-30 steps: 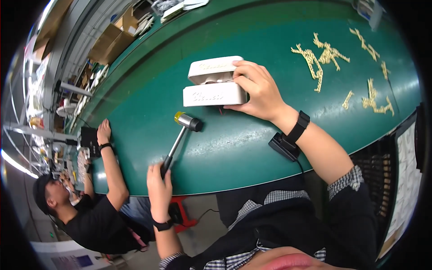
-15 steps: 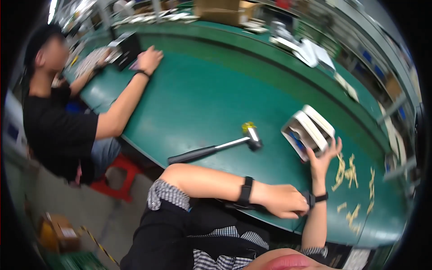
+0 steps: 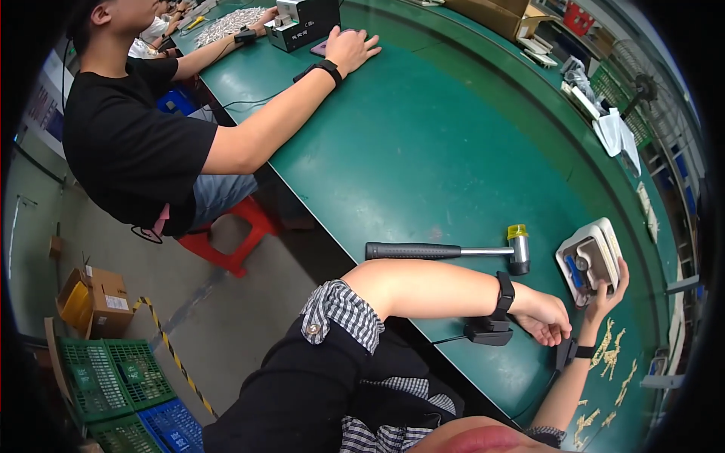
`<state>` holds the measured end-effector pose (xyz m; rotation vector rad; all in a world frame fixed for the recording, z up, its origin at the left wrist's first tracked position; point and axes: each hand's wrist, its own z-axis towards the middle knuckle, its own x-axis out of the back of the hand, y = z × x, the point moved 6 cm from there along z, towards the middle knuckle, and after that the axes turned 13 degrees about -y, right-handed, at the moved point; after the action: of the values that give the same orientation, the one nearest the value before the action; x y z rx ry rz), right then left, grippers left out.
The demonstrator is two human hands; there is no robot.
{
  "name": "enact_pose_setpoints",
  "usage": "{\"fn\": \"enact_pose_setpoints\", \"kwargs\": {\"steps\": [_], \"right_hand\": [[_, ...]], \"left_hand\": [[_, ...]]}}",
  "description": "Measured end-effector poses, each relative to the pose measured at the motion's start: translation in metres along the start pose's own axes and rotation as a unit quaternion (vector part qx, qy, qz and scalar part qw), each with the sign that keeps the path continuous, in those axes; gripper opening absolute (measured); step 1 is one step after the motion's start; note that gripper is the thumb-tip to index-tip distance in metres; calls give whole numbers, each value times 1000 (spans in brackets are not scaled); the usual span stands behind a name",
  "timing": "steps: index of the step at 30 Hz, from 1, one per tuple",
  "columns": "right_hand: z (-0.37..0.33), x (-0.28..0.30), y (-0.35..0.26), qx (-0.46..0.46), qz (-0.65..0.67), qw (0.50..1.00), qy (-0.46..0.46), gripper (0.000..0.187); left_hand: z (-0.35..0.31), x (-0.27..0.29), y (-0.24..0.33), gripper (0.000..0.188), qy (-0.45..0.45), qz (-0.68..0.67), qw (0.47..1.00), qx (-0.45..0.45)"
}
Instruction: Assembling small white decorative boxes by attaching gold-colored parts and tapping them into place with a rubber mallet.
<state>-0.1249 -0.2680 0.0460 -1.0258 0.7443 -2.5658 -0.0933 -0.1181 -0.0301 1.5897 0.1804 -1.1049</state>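
Green, glossy worktop (image 3: 423,166). Right hand (image 3: 606,297) grips a white, rounded, two-part case (image 3: 604,249) near the right-hand end; it stands open, a blue object (image 3: 574,276) already inside. Left hand (image 3: 542,315), fingers loosely curled, lies beside a black, boxy wrist module (image 3: 560,353); whether it grips cannot be told. Metal-shafted hammer (image 3: 487,251) with yellow and black faces lies unheld; pale-yellow twisted strands (image 3: 606,352) remain loose.

So my left forearm (image 3: 438,287) is cutting sideways across the front of me, elbow bending out to the left, and the left hand (image 3: 542,315) is hanging palm-down with its fingers curling in right by my right wrist (image 3: 580,352). Meanwhile my right forearm (image 3: 560,396) is angling up from the lower edge, and the right hand (image 3: 606,302) is reaching up past the left, thumb sitting apart from the stretched fingers.
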Motion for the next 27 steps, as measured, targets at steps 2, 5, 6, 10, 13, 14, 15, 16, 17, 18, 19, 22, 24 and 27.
{"fn": "enact_pose_setpoints", "kwargs": {"steps": [2,5,6,10,13,14,15,16,17,18,19,22,24,27], "right_hand": [[14,-2,3,16,-33,999,1,52],[43,-8,11,48,-96,994,6,49],[54,-9,19,56,-127,990,17,48],[99,-17,62,43,-159,985,56,45],[132,-27,107,7,-182,980,76,45],[141,-30,124,-11,-196,977,86,45],[145,-34,142,-13,-191,978,87,45],[147,-31,162,-48,-208,969,124,43],[145,-33,182,-85,-224,958,159,42],[158,-36,186,-119,-237,945,191,40],[173,-42,189,-120,-231,947,187,40],[168,-60,170,-131,-373,879,266,37],[171,-75,148,-92,-383,888,239,37],[169,-72,132,-11,-424,883,199,37]], "left_hand": [[0,2,0,16,3,-20,1000,3],[1,4,-4,18,-7,-27,1000,8],[0,5,-5,18,-4,-28,1000,9],[-5,0,-1,19,-10,-24,1000,3],[-3,-2,-4,20,-18,-39,999,24],[-2,0,-5,20,-13,-38,999,24],[0,0,-11,20,-17,-43,999,26],[1,1,-16,21,-22,-48,998,28],[2,4,-23,21,-26,-56,998,30],[4,1,-13,21,-17,-59,998,27],[8,-1,-4,21,-8,-68,997,22],[2,4,-9,22,16,-90,996,21],[-3,3,-12,23,13,-70,997,25],[-9,-4,-12,23,8,-57,998,32]]}}
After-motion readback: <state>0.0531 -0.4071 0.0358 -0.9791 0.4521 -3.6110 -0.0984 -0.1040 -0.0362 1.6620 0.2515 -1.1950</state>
